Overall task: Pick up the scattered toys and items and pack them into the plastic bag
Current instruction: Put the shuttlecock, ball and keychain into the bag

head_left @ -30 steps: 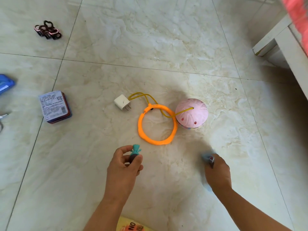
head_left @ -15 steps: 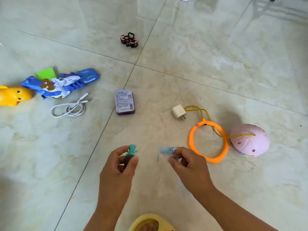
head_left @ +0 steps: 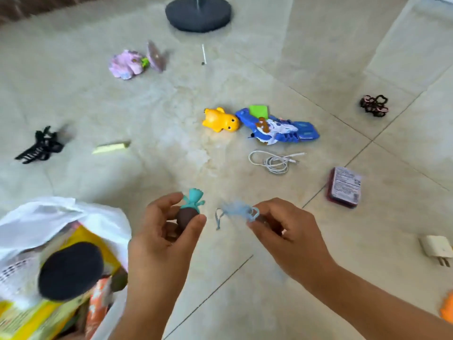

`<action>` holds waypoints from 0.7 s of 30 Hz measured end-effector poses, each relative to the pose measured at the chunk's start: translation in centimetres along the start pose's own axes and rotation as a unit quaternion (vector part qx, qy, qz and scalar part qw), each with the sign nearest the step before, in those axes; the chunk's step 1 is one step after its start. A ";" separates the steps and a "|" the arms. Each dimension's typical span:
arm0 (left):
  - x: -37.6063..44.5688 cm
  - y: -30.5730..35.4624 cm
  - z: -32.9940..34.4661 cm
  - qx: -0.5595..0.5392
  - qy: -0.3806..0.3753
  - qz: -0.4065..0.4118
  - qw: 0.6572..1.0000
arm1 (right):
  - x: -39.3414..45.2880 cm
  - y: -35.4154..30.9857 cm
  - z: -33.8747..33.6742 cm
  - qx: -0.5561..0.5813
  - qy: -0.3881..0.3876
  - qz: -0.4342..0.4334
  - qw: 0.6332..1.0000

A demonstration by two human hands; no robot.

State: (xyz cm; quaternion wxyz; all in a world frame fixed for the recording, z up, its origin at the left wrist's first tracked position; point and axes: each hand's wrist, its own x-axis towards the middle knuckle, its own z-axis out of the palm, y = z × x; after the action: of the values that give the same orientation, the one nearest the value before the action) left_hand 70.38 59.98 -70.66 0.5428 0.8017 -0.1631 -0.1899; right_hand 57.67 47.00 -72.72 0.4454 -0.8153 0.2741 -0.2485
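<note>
Above the tile floor, left hand pinches a small brown toy with teal top between thumb and fingers. Right hand pinches a blurred pale-blue toy, fingers curled on it. Both held off the floor, near each other, not touching. White plastic bag lies open at lower left, beside the left forearm, partly filled. Duck, cable, tin scattered beyond.
</note>
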 end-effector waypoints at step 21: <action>-4.9 -8.0 -19.8 0.104 0.322 -0.065 0.939 | 1.9 -9.4 21.3 -0.017 -0.306 -0.358 0.882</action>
State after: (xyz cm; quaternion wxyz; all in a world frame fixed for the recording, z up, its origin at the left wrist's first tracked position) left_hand 76.09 81.15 -70.73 0.4661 0.8809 0.0542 0.0612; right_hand 75.01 62.55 -74.53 0.3739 -0.9009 -0.1818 -0.1248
